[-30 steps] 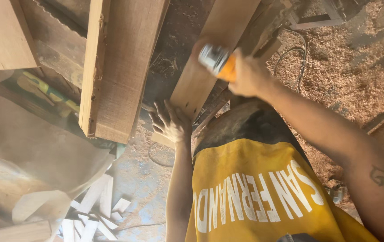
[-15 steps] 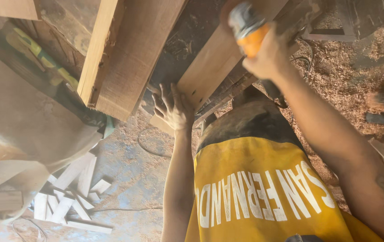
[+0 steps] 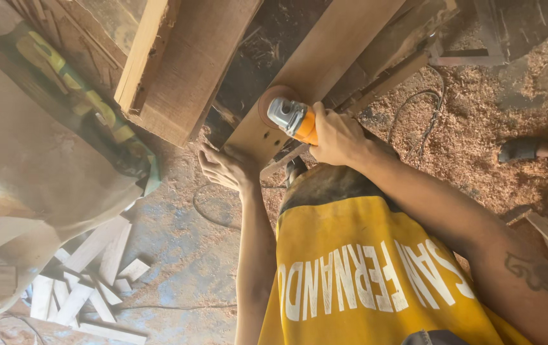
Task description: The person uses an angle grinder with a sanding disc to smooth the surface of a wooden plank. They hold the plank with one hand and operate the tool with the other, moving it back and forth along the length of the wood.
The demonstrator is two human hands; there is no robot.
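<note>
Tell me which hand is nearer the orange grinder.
Right. The right hand grips the orange grinder; the left hand rests at the plank's near end, below-left of it.

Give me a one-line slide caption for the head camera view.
Right hand presses an orange angle grinder onto a wooden plank while the left hand steadies its end.

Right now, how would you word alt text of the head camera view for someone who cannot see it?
A person's right hand presses an orange angle grinder onto a long wooden plank, while the left hand steadies the plank's near end. Sawdust covers the floor to the right, and pale wood offcuts lie scattered at lower left.
</note>
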